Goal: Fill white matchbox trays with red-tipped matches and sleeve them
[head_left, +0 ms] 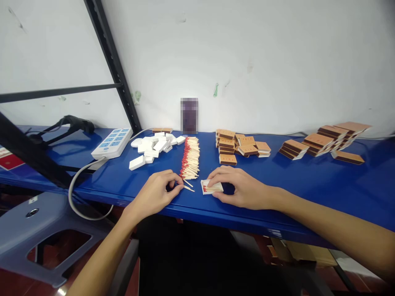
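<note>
My left hand (pixel 162 187) pinches a matchstick (pixel 189 188) by its left end, just in front of a long pile of red-tipped matches (pixel 191 158). Another loose match lies close beside it. My right hand (pixel 236 186) grips a small white matchbox tray (pixel 205 191) on the blue shelf, fingers at its far side and thumb at its near side. A few matches with red heads lie inside that tray; the fingers hide part of it. Behind the left hand sits a heap of white trays (pixel 154 146).
Brown matchbox sleeves (pixel 226 146) are stacked behind my right hand, with more matchboxes (pixel 324 139) farther right. A white power strip (pixel 113 143) with a grey cable lies at left. A dark upright object, blurred out, leans on the wall. A grey stool (pixel 46 230) stands below left.
</note>
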A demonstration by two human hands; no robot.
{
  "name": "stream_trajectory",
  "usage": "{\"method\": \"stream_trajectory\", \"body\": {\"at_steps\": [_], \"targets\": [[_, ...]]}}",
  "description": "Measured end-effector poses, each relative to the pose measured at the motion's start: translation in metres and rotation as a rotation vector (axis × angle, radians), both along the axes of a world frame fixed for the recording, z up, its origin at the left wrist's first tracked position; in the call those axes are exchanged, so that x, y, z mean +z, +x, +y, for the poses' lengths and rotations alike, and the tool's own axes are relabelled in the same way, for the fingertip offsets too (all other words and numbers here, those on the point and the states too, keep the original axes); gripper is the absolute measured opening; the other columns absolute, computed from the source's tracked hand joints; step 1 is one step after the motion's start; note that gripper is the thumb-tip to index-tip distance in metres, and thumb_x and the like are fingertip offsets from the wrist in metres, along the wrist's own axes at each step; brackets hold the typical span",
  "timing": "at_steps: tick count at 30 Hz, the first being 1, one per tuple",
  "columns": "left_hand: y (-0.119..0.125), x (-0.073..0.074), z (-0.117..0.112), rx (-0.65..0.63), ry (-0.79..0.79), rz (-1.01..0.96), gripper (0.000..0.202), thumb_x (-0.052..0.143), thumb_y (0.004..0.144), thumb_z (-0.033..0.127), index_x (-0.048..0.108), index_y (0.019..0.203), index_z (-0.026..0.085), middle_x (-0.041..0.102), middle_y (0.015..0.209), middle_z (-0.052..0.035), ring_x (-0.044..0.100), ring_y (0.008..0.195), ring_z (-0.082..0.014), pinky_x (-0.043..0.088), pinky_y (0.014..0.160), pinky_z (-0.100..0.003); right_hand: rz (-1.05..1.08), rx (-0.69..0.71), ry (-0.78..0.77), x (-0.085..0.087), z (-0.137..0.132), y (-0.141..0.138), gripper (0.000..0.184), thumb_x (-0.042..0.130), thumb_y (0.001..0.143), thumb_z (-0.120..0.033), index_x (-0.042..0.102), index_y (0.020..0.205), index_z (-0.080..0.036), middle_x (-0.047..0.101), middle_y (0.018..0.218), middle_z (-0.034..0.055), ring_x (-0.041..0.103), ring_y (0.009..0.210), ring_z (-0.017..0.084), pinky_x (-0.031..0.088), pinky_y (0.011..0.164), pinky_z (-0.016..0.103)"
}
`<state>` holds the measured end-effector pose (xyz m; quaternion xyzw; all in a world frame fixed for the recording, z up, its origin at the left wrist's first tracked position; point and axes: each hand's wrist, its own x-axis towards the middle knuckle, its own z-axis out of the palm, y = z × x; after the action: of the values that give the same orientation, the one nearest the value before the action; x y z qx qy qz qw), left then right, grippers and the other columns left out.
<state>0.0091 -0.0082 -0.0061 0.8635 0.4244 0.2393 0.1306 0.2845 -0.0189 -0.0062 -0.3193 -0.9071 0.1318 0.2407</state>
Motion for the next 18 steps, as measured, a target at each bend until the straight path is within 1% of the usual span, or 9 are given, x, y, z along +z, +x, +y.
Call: {"method": "stream_trajectory", "body": {"at_steps": [2, 4, 7, 10, 13, 15, 18], "targets": [[-0.0001, -0.0001, 0.0004, -0.002, -0.001, -0.007, 0.014, 0.059, 0.092, 0.031, 0.069, 0.089, 0.021, 0.055, 0.072, 0.0027, 0.049, 0.063, -0.0117, 0.037, 0.061, -0.026, -0.001, -0.009, 0.013, -0.0006, 0.0003, -0.0004, 0.023, 0.066, 0.085, -0.022, 0.066, 0.108, -0.021, 0.07, 0.11, 0.0069, 0.063, 0.101, 0.022, 0.05, 0.091, 0.04], [-0.0004, -0.0004, 0.0009, -0.008, 0.003, -0.011, 0.015, 0.059, 0.092, 0.031, 0.069, 0.097, 0.022, 0.054, 0.071, 0.0032, 0.049, 0.062, -0.0118, 0.036, 0.061, -0.026, -0.007, -0.016, 0.029, -0.0014, 0.0, -0.0003, 0.025, 0.066, 0.085, -0.023, 0.066, 0.109, -0.02, 0.07, 0.11, 0.0075, 0.063, 0.101, 0.023, 0.05, 0.091, 0.04], [-0.0013, -0.0006, 0.0015, -0.035, 0.005, 0.008, 0.019, 0.057, 0.094, 0.031, 0.07, 0.106, 0.024, 0.054, 0.071, 0.0031, 0.049, 0.063, -0.0121, 0.036, 0.062, -0.026, -0.014, -0.015, 0.042, -0.0022, -0.0009, 0.0001, 0.02, 0.064, 0.085, -0.023, 0.068, 0.104, -0.02, 0.069, 0.11, 0.0081, 0.064, 0.1, 0.022, 0.051, 0.09, 0.04], [-0.0019, -0.0001, 0.0017, -0.049, 0.009, 0.025, 0.02, 0.055, 0.095, 0.032, 0.072, 0.105, 0.025, 0.054, 0.072, 0.0024, 0.05, 0.065, -0.0123, 0.037, 0.063, -0.026, -0.01, -0.016, 0.049, -0.0018, -0.0015, 0.0002, 0.016, 0.063, 0.086, -0.024, 0.07, 0.1, -0.021, 0.069, 0.11, 0.0081, 0.064, 0.099, 0.022, 0.051, 0.089, 0.038], [-0.0012, 0.0002, 0.0011, -0.045, 0.02, 0.019, 0.019, 0.055, 0.094, 0.031, 0.071, 0.102, 0.024, 0.054, 0.072, 0.0021, 0.05, 0.065, -0.0125, 0.037, 0.062, -0.026, -0.017, -0.017, 0.057, -0.001, -0.0013, 0.0003, 0.017, 0.063, 0.087, -0.023, 0.071, 0.101, -0.022, 0.068, 0.111, 0.0077, 0.063, 0.1, 0.022, 0.051, 0.088, 0.038], [-0.0004, 0.0001, 0.0003, -0.023, 0.037, 0.011, 0.017, 0.057, 0.093, 0.031, 0.07, 0.098, 0.022, 0.054, 0.072, 0.0018, 0.049, 0.064, -0.0128, 0.036, 0.061, -0.027, -0.033, -0.014, 0.053, -0.0006, -0.0013, 0.0006, 0.017, 0.062, 0.088, -0.023, 0.071, 0.102, -0.022, 0.068, 0.112, 0.0079, 0.063, 0.1, 0.023, 0.051, 0.088, 0.039], [0.0006, -0.0003, -0.0005, 0.022, 0.056, 0.006, 0.018, 0.06, 0.091, 0.036, 0.069, 0.091, 0.02, 0.054, 0.071, 0.0016, 0.049, 0.063, -0.0131, 0.036, 0.06, -0.027, -0.052, -0.019, 0.038, -0.0002, -0.0016, 0.001, 0.018, 0.062, 0.088, -0.024, 0.071, 0.104, -0.022, 0.067, 0.114, 0.0083, 0.062, 0.102, 0.023, 0.051, 0.089, 0.041]]}}
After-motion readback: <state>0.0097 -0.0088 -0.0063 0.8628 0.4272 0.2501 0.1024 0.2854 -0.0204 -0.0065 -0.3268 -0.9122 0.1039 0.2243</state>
